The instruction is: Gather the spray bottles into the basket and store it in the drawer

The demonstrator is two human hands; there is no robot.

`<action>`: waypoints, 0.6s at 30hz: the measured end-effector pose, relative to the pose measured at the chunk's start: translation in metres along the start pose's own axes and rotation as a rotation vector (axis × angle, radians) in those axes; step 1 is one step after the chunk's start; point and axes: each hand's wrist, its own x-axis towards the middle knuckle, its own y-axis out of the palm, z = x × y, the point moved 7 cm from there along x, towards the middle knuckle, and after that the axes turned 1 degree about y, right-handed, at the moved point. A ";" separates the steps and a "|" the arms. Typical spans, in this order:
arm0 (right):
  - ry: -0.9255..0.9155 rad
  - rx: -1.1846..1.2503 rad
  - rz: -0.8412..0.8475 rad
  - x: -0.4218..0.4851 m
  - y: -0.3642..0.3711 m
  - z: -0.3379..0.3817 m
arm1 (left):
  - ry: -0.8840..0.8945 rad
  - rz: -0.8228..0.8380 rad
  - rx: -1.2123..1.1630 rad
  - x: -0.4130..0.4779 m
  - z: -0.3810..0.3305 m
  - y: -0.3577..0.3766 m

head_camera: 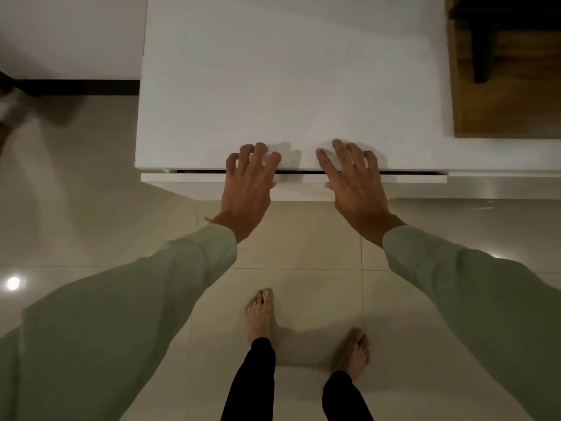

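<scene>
One white cabinet (291,86), one drawer (197,177), two hands, two bare feet

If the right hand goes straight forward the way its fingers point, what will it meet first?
Probably nothing: the right hand points across the bare white cabinet top, fingertips already on it. The way looks free as far as the picture shows.

Drawer (194,177) interior hidden behind a narrow dark slit; basket and bottles not visible; both sleeves cut off by frame edges.
</scene>
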 end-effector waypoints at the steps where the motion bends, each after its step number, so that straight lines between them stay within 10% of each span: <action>1: -0.004 -0.030 -0.027 0.004 -0.001 0.000 | -0.016 -0.014 0.012 0.004 0.000 -0.001; 10: -0.018 -0.126 -0.177 0.013 -0.011 0.003 | -0.009 -0.117 0.076 0.013 -0.001 -0.003; 18: 0.062 0.061 0.052 0.008 -0.041 0.012 | 0.023 0.064 -0.018 0.006 -0.002 -0.027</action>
